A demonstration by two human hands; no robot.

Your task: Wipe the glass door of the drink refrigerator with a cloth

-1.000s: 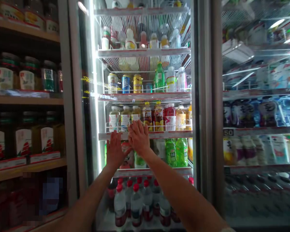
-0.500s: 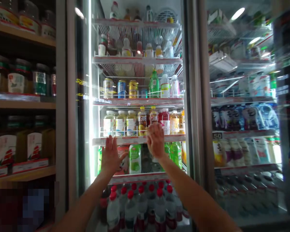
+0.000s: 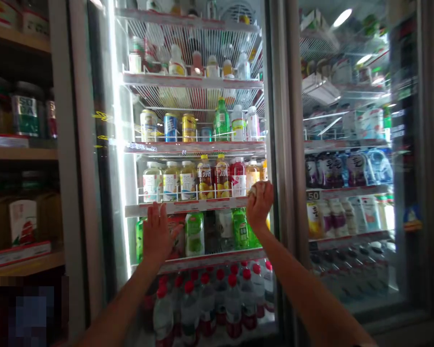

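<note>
My left hand [image 3: 157, 233] is raised flat with its thumb out and its fingers stretched up, holding nothing. It appears to rest against the glass door [image 3: 101, 193], over the lower bottle shelf. My right hand [image 3: 260, 205] is closed with curled fingers near the door's right frame. A small pale bit shows at its fingertips; what it is, I cannot make out. Behind the left hand stand a green-and-white bottle [image 3: 194, 233] and a partly hidden red package. A green bottle [image 3: 240, 229] and an orange-yellow bottle [image 3: 253, 171] are near the right hand.
Red-capped bottles [image 3: 190, 308] fill the fridge bottom. Cans and bottles line the wire shelves above. A metal door frame [image 3: 289, 144] divides this fridge from another stocked one at right. Wooden shelves [image 3: 21, 153] with large jars stand at left.
My right hand has moved right, from in front of the brown tea bottles to the door's right edge. The left hand keeps its pose, while the whole view has shifted slightly.
</note>
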